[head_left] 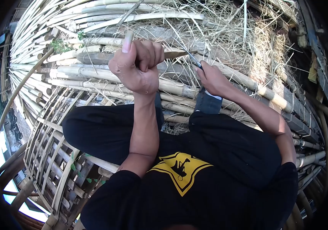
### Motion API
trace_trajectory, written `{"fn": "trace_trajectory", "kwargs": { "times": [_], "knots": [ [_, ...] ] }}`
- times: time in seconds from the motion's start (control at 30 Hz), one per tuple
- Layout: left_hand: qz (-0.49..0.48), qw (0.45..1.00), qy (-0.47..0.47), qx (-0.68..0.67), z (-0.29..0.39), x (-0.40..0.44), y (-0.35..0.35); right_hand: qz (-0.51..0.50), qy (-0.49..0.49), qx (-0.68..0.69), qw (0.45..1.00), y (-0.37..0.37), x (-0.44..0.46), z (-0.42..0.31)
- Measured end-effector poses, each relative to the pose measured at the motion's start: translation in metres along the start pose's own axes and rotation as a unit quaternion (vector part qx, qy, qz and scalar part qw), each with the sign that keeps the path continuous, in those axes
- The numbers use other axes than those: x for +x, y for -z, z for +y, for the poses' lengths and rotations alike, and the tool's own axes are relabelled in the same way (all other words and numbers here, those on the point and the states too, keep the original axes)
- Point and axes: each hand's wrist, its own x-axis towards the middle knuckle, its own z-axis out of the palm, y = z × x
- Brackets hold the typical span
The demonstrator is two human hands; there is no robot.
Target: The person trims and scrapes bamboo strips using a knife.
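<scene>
My left hand (139, 65) is raised at upper centre, its fingers curled round a brown, pointed piece of bamboo or wood (174, 55) whose tip sticks out to the right. A pale tip (128, 39) stands up beside its thumb; I cannot make out what it is. Lower and to the right, my right hand (214, 78) grips the dark handle of a knife (193, 58). The thin blade slants up and left, close to the tip of the pointed piece; whether they touch is unclear.
Bamboo poles (175, 87) lie side by side beyond my crossed legs. Dry shavings (225, 42) cover the upper right. A woven bamboo lattice (58, 142) stands at the left, with a curved pole (15, 94) beside it.
</scene>
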Motion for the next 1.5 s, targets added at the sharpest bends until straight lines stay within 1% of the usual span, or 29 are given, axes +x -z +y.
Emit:
{"fn": "trace_trajectory", "kwargs": {
  "times": [0.07,0.13,0.17,0.2,0.27,0.3,0.33,0.37,0.4,0.47,0.5,0.67,0.73,0.77,0.8,0.83,0.87,0.93,1.0,1.07,1.1,1.17,1.2,1.27,1.3,1.33,1.4,1.43,1.5],
  "knots": [
    [0.0,1.0,-0.004,-0.001,-0.001,0.001,0.001,-0.048,-0.026,-0.028,0.998,0.023,0.003,-0.012],
    [0.012,1.0,-0.014,0.004,-0.003,0.003,-0.001,-0.004,-0.036,0.179,0.983,0.039,0.004,-0.024],
    [0.019,1.0,-0.007,0.008,-0.002,0.003,-0.002,-0.015,-0.052,0.359,0.932,0.043,-0.001,-0.036],
    [0.021,1.0,-0.005,0.008,-0.002,0.003,-0.002,-0.016,-0.054,0.36,0.931,0.038,-0.004,-0.041],
    [0.019,1.0,-0.008,0.004,-0.003,0.005,-0.001,0.073,0.127,0.421,0.895,0.026,-0.009,-0.044],
    [0.018,1.0,-0.008,0.003,-0.004,0.005,-0.001,0.079,0.151,0.356,0.919,0.012,-0.009,-0.034],
    [0.012,0.999,-0.024,-0.032,-0.005,0.006,-0.002,0.04,0.113,0.186,0.975,-0.003,-0.003,-0.02],
    [0.006,0.997,-0.041,-0.068,-0.005,0.006,-0.003,0.017,0.034,0.138,0.99,-0.027,0.001,0.005],
    [0.006,0.996,-0.045,-0.071,-0.004,0.005,-0.003,-0.006,-0.044,0.088,0.995,-0.027,0.005,0.004],
    [0.019,1.0,-0.005,0.0,-0.001,0.006,0.003,-0.088,-0.084,0.039,0.992,-0.002,0.013,0.014],
    [0.031,0.999,-0.005,-0.003,-0.003,0.006,0.007,-0.079,-0.042,0.065,0.994,0.008,0.015,0.01],
    [0.022,1.0,-0.001,0.009,0.0,0.008,0.004,-0.014,0.01,0.11,0.994,0.036,0.004,-0.04],
    [0.019,1.0,-0.006,0.013,-0.001,0.008,0.004,0.012,0.166,0.145,0.975,0.035,-0.004,-0.049],
    [0.017,1.0,-0.004,0.014,-0.001,0.008,0.004,0.013,0.179,0.149,0.972,0.018,-0.002,-0.031],
    [0.02,1.0,-0.002,0.013,-0.001,0.006,0.004,0.014,0.178,0.149,0.973,-0.006,0.002,0.0],
    [0.024,1.0,-0.002,0.009,-0.002,0.005,0.002,-0.026,0.054,0.072,0.996,-0.027,0.009,0.037],
    [0.02,1.0,-0.008,0.006,-0.002,0.004,0.001,-0.06,-0.07,-0.007,0.996,-0.031,0.019,0.057],
    [0.013,1.0,0.007,0.002,0.001,0.004,0.004,-0.153,-0.087,-0.065,0.982,0.013,0.034,0.041],
    [0.001,1.0,0.004,0.004,-0.001,0.005,0.004,-0.059,-0.053,-0.01,0.997,0.026,0.034,0.023],
    [-0.002,1.0,-0.001,0.009,-0.001,0.006,0.0,-0.007,-0.04,0.03,0.999,0.038,0.029,-0.013],
    [-0.002,1.0,0.001,0.011,-0.001,0.006,0.0,-0.008,-0.041,0.032,0.999,0.042,0.023,-0.029],
    [0.011,0.998,-0.023,-0.052,-0.004,0.006,0.001,0.043,0.116,0.156,0.98,0.046,0.01,-0.049],
    [0.01,0.998,-0.021,-0.051,-0.004,0.006,0.001,0.044,0.115,0.158,0.98,0.038,0.006,-0.042],
    [-0.006,0.998,-0.027,-0.058,-0.003,0.006,0.001,0.092,0.212,0.199,0.952,0.006,-0.002,-0.014],
    [-0.006,0.998,-0.027,-0.059,-0.002,0.004,0.002,0.051,0.082,0.123,0.988,-0.011,0.003,0.003],
    [-0.011,1.0,-0.011,-0.026,0.0,0.002,0.002,-0.045,-0.057,0.025,0.997,-0.038,0.013,0.04],
    [-0.016,1.0,0.004,0.003,-0.001,0.0,0.002,-0.042,-0.059,-0.068,0.995,-0.03,0.013,0.068],
    [-0.012,1.0,0.004,0.003,-0.001,0.001,0.001,-0.04,-0.058,-0.068,0.995,-0.02,0.018,0.068],
    [-0.001,1.0,0.007,0.007,0.0,-0.001,-0.001,-0.048,0.002,-0.04,0.998,0.002,0.025,0.065]
  ]
}}
